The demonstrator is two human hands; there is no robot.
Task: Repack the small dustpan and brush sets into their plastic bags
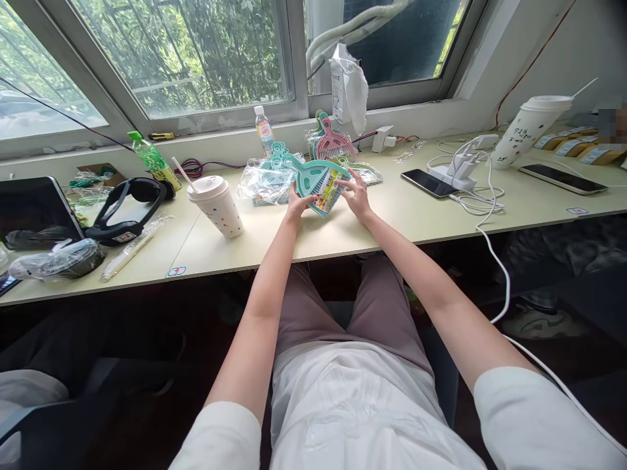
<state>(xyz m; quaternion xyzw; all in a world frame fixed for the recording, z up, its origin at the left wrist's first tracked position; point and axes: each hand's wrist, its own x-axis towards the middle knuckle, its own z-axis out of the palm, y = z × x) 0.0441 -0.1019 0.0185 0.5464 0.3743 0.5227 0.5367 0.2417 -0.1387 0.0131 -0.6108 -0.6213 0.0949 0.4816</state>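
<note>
Between my two hands is a teal mini dustpan-and-brush set (309,177) with a yellow printed label, tilted above the desk. My left hand (296,203) grips its lower left edge, thumb across the front. On the other side, my right hand (358,197) has its fingers closed on the right edge near the label. Just behind and left lie more teal sets (278,163), partly covered by crumpled clear plastic wrap (255,181). A pink dustpan set (332,140) stands behind, with green ones beside it.
Left on the desk (269,243) are a paper cup with straw (215,205), a green bottle (153,160) and headphones (128,207). To the right are a phone (427,183), a power strip with white cables (458,173) and a tilted cup (529,130). A small bottle (263,129) stands by the window.
</note>
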